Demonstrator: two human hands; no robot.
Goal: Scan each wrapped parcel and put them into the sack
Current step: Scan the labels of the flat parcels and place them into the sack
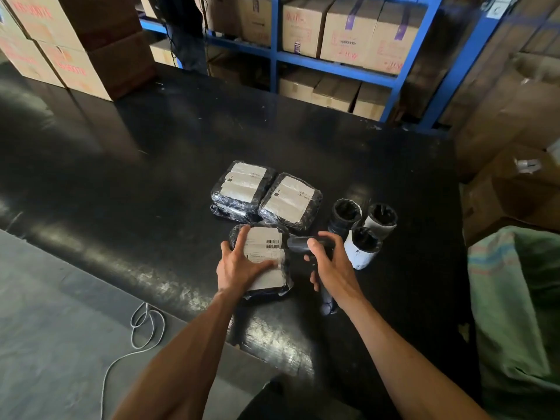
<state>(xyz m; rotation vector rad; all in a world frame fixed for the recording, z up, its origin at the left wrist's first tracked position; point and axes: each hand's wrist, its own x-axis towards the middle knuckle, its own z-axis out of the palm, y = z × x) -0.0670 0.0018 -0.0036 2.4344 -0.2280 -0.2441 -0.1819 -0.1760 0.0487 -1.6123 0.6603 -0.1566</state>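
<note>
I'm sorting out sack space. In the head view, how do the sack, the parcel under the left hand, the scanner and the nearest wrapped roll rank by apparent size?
1. Sack, though it sits close to the camera and is cut off by the frame.
2. Parcel under the left hand.
3. Wrapped roll and scanner look alike; the right hand hides much of the scanner.

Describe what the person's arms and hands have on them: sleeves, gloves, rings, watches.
Both forearms are bare up to the frame's lower edge; no sleeves show. The left hand and right hand wear no gloves. No watch, bracelet or ring is visible on either wrist or on the fingers that show.
</note>
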